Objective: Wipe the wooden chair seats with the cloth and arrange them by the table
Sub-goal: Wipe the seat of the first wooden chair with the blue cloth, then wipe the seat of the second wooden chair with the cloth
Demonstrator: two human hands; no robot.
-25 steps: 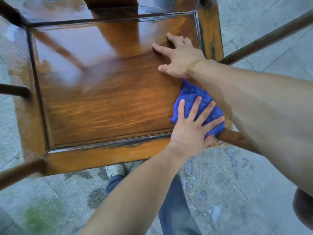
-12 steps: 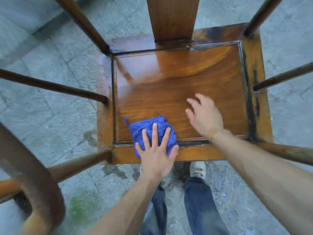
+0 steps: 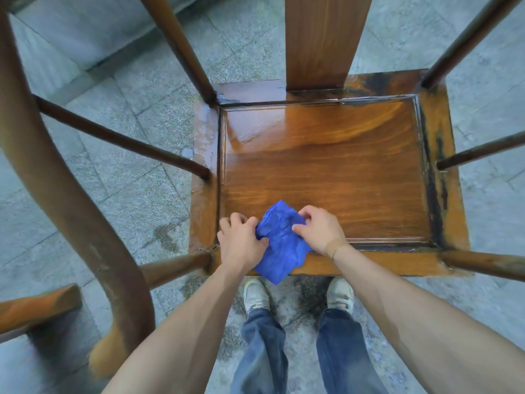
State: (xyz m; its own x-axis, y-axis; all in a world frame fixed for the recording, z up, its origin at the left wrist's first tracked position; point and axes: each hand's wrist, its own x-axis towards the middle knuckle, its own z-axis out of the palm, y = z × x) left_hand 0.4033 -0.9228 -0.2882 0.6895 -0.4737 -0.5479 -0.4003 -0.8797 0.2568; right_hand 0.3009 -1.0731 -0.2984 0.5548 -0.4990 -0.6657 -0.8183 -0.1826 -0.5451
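Gripping a crumpled blue cloth (image 3: 279,245) from both sides, the person stands at the front edge of a wooden chair seat (image 3: 326,172). The left hand (image 3: 241,243) has its fingers (image 3: 257,241) curled into the cloth's left side, and the right hand (image 3: 318,231) pinches the cloth's right side with bent fingers (image 3: 299,221). The cloth lies on the near part of the seat, towards its left corner, and its lower end hangs over the front rail (image 3: 369,264). The seat panel shines with a wet-looking gloss (brightest near the back), and dark stains run along its right frame. A flat back splat (image 3: 324,41) rises from the rear of the seat, with round spindles on either side. Part of a second chair (image 3: 65,200) stands at the left. Grey stone floor (image 3: 127,81) lies below, with two pale shoes (image 3: 254,295) and blue jeans (image 3: 264,356) just beside the seat's front.
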